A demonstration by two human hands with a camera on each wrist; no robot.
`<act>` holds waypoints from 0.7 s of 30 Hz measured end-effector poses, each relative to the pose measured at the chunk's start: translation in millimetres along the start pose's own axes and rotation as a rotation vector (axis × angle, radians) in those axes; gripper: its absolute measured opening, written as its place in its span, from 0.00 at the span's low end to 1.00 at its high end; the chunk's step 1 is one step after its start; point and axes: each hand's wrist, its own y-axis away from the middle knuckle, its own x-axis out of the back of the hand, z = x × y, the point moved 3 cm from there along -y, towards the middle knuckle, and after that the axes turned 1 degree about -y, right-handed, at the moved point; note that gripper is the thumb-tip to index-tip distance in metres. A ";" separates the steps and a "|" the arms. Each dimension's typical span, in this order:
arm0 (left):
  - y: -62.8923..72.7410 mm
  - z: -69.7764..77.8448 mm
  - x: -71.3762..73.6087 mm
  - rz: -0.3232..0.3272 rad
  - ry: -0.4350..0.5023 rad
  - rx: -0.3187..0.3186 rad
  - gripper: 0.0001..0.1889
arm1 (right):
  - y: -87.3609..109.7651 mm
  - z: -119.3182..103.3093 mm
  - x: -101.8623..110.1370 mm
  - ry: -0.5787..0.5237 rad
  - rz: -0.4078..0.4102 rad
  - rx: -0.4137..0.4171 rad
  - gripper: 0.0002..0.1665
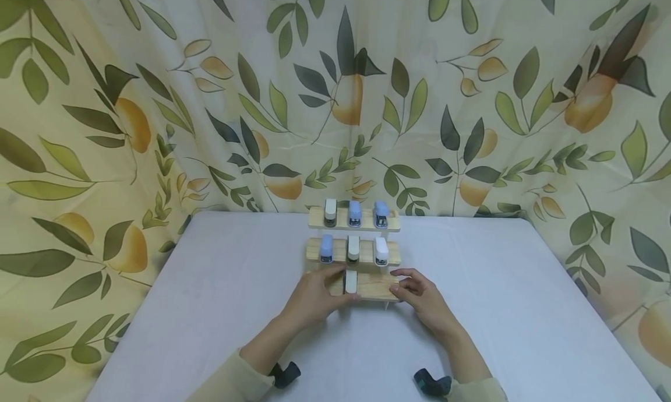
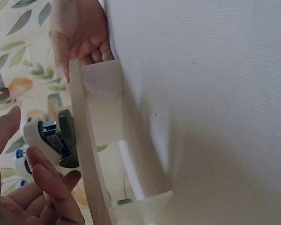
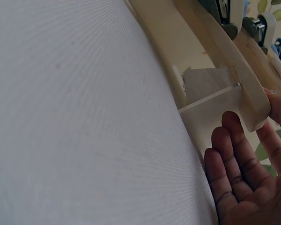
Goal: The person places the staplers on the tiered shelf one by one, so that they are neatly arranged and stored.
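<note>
A three-tier wooden display rack (image 1: 377,286) holds small staplers in white and blue. On its lowest shelf lies a white stapler (image 1: 351,281) with a dark base, seen near the front plank in the left wrist view. My left hand (image 1: 316,294) is around this stapler, thumb at its near end and index finger toward its far end. The left wrist view shows those fingers (image 2: 49,176) loosely bent, with the thumb apart from the stapler. At the lowest shelf's right end, my right hand (image 1: 424,300) grips the plank, its thumb on top and fingers beneath.
The middle shelf carries a blue stapler (image 1: 327,249) and two pale ones; the top shelf carries a white stapler (image 1: 330,212) and two blue ones. A white cloth covers the table (image 1: 236,256). Behind hangs a leaf-patterned curtain (image 1: 393,99). Dark straps lie near both wrists.
</note>
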 end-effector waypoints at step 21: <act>19.2 -49.8 57.8 0.178 0.045 -0.019 0.13 | -0.1 1.7 20.4 0.007 0.038 -0.060 0.29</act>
